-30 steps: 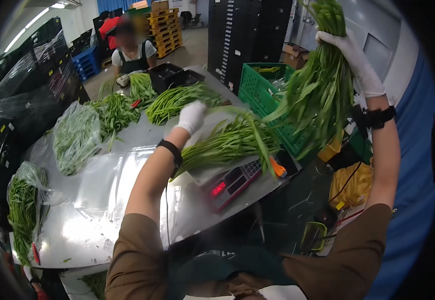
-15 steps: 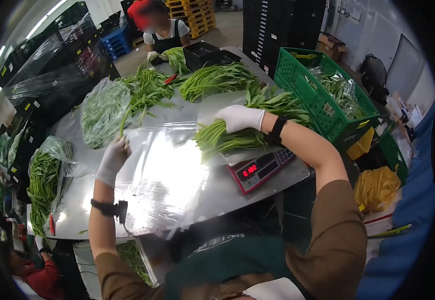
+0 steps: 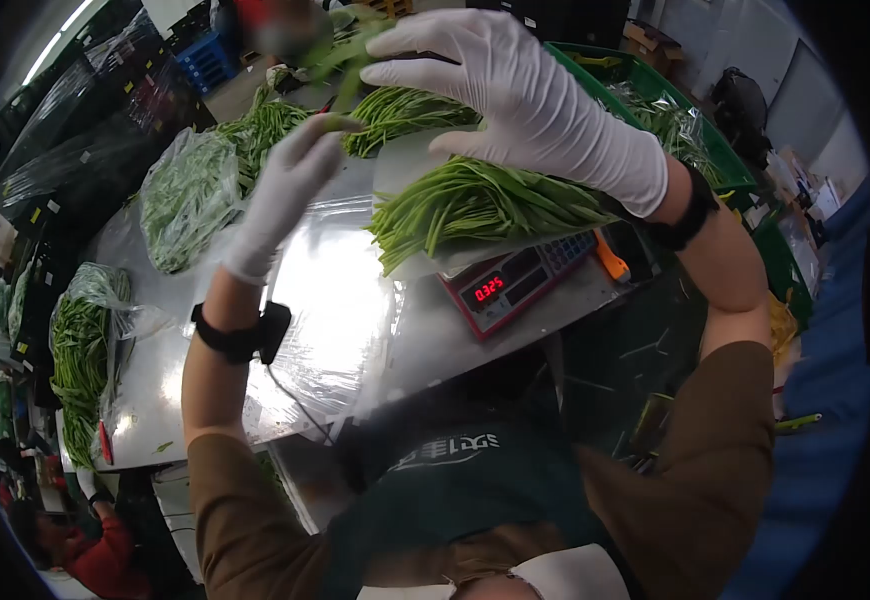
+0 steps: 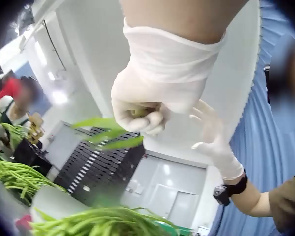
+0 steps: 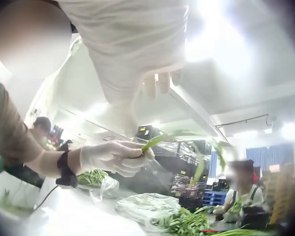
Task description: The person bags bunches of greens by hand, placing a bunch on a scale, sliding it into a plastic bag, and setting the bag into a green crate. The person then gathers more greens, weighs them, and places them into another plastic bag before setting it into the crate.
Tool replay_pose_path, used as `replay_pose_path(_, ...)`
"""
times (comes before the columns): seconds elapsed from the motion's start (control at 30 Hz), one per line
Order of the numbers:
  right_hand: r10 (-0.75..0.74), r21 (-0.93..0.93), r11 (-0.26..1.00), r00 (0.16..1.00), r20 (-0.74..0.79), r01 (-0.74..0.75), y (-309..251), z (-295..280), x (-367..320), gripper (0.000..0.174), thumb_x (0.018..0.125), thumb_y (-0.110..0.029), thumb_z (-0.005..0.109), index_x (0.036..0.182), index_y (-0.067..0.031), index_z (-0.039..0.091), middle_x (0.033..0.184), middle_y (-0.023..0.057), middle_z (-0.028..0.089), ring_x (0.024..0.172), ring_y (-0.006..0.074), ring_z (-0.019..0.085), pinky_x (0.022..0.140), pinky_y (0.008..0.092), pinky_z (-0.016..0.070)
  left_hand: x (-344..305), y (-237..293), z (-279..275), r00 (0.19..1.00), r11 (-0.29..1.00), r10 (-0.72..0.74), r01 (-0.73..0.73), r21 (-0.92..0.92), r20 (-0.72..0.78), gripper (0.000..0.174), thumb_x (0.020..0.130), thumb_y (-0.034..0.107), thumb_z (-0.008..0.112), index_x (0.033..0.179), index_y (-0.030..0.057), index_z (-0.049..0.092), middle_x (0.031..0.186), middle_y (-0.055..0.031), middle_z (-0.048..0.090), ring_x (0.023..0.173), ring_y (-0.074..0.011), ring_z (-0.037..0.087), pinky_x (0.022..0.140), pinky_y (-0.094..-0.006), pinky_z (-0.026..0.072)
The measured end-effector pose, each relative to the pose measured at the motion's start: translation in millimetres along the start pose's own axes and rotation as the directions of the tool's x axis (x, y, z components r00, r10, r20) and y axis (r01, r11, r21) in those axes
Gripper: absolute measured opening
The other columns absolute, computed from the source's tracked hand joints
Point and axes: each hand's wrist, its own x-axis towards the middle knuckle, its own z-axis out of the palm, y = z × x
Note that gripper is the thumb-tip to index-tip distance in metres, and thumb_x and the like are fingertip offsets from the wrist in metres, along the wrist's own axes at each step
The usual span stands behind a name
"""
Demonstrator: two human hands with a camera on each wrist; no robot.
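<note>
My gloved left hand [image 3: 290, 190] is raised over the table, pinching the stem end of a long leafy green stalk [image 5: 146, 146]. Its leaves arch away, blurred, in the right wrist view. Facing it, my gloved right hand [image 3: 545, 110] hovers above the scale, fingers spread and thumb apart, with nothing in its grasp. Beneath that hand, a thick bunch of leafy greens [image 3: 480, 210] lies across the scale's pan, cut stems pointing left. The red digital scale [image 3: 477, 312] shows 0.325.
Plastic-wrapped greens [image 3: 190, 195] lie at the table's left, with another wrapped bunch [image 3: 85, 350] nearer the edge. More loose greens [image 3: 405, 110] lie behind the scale. A green crate [image 3: 720, 150] stands right. An orange-handled tool [image 3: 611, 260] sits beside the scale. A person works across the table.
The right hand lowered its big bunch onto the scale, let go and rose. The left hand moved left, took a stalk near the bagged greens and lifted it. The display went from 0.180 to 0.325.
</note>
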Motion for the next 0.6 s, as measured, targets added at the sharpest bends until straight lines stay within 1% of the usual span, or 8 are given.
replay_pose_path(0.07, -0.088, -0.302, 0.951, 0.995, -0.053, 0.068, 5, -12, -4, 0.055, 0.075, -0.026, 0.081, 0.128, -0.0183, 0.067, 0.122, 0.0031, 0.066, 0.106, 0.0262, 0.064, 0.092, 0.0362, 0.0508, 6, 21, 38, 0.975, 0.981, 0.190, -0.194, 0.026, 0.114, 0.031, 0.106, 0.023, 0.052, 0.126, 0.0048, 0.066, 0.075, 0.0079, 0.046, 0.067, -0.0026, 0.040, 0.062, -0.0196, 0.0330)
replay_pose_path(0.1, -0.068, -0.287, 0.956, 0.997, -0.046, 0.052, 9, -22, -8, 0.043, 0.082, -0.022, 0.077, 0.123, -0.0124, 0.067, 0.114, 0.0049, 0.067, 0.101, 0.0240, 0.065, 0.090, 0.0355, 0.0513, 7, 29, 48, 0.944, 0.958, 0.277, -0.286, 0.030, 0.178, 0.031, 0.107, 0.024, 0.051, 0.126, 0.0050, 0.066, 0.073, 0.0092, 0.043, 0.066, -0.0024, 0.039, 0.062, -0.0189, 0.0310)
replay_pose_path(0.13, -0.047, -0.273, 0.961, 0.998, -0.040, 0.035, 14, -33, -11, 0.032, 0.090, -0.019, 0.073, 0.118, -0.0066, 0.067, 0.106, 0.0067, 0.069, 0.095, 0.0217, 0.066, 0.087, 0.0347, 0.0519, 5, 40, 50, 0.951, 0.966, 0.249, -0.256, 0.015, 0.184, 0.031, 0.107, 0.025, 0.051, 0.125, 0.0044, 0.066, 0.073, 0.0087, 0.044, 0.065, -0.0028, 0.040, 0.063, -0.0192, 0.0316)
replay_pose_path(0.17, 0.144, -0.046, 0.989, 0.982, 0.123, -0.139, 34, -25, -45, 0.043, 0.082, -0.016, 0.079, 0.123, -0.0093, 0.067, 0.114, 0.0095, 0.069, 0.100, 0.0271, 0.066, 0.090, 0.0390, 0.0518, 1, 53, 52, 0.956, 0.974, 0.221, -0.225, -0.001, 0.192, 0.031, 0.107, 0.025, 0.051, 0.124, 0.0038, 0.066, 0.072, 0.0082, 0.044, 0.065, -0.0031, 0.040, 0.063, -0.0195, 0.0322)
replay_pose_path(0.27, 0.421, 0.276, 0.814, 0.846, 0.327, -0.512, 35, -52, -80, 0.035, 0.088, -0.023, 0.076, 0.118, -0.0056, 0.070, 0.103, 0.0123, 0.073, 0.091, 0.0297, 0.070, 0.082, 0.0348, 0.0557, -4, 61, 56, 0.965, 0.987, 0.159, -0.158, -0.022, 0.210, 0.031, 0.108, 0.025, 0.051, 0.122, 0.0029, 0.067, 0.069, 0.0070, 0.044, 0.064, -0.0037, 0.040, 0.066, -0.0206, 0.0341)
replay_pose_path(0.33, 0.417, 0.274, 0.806, 0.832, 0.365, -0.524, 36, -60, -90, 0.036, 0.087, -0.024, 0.077, 0.118, -0.0056, 0.069, 0.105, 0.0123, 0.073, 0.092, 0.0293, 0.071, 0.084, 0.0348, 0.0558, 1, 51, 48, 0.958, 0.994, 0.113, -0.111, -0.023, 0.263, 0.031, 0.108, 0.028, 0.052, 0.121, 0.0037, 0.067, 0.073, 0.0055, 0.050, 0.068, -0.0039, 0.049, 0.065, -0.0209, 0.0424)
replay_pose_path(0.5, 0.425, 0.253, 0.820, 0.842, 0.331, -0.513, 43, -44, -103, 0.036, 0.085, -0.024, 0.079, 0.114, -0.0042, 0.071, 0.103, 0.0142, 0.073, 0.095, 0.0310, 0.070, 0.086, 0.0365, 0.0553, 13, 26, 56, 0.962, 0.996, 0.090, -0.089, -0.014, 0.259, 0.034, 0.108, 0.030, 0.053, 0.120, 0.0014, 0.067, 0.075, 0.0038, 0.053, 0.071, -0.0052, 0.053, 0.068, -0.0218, 0.0465)
replay_pose_path(0.6, 0.450, 0.313, 0.734, 0.776, 0.442, -0.603, 50, -38, -104, 0.038, 0.086, -0.022, 0.078, 0.119, -0.0042, 0.069, 0.107, 0.0145, 0.072, 0.099, 0.0317, 0.070, 0.089, 0.0363, 0.0548, 16, 23, 54, 0.972, 0.996, 0.090, -0.089, -0.013, 0.217, 0.034, 0.108, 0.029, 0.053, 0.120, -0.0001, 0.067, 0.076, 0.0020, 0.056, 0.074, -0.0066, 0.055, 0.071, -0.0236, 0.0479)
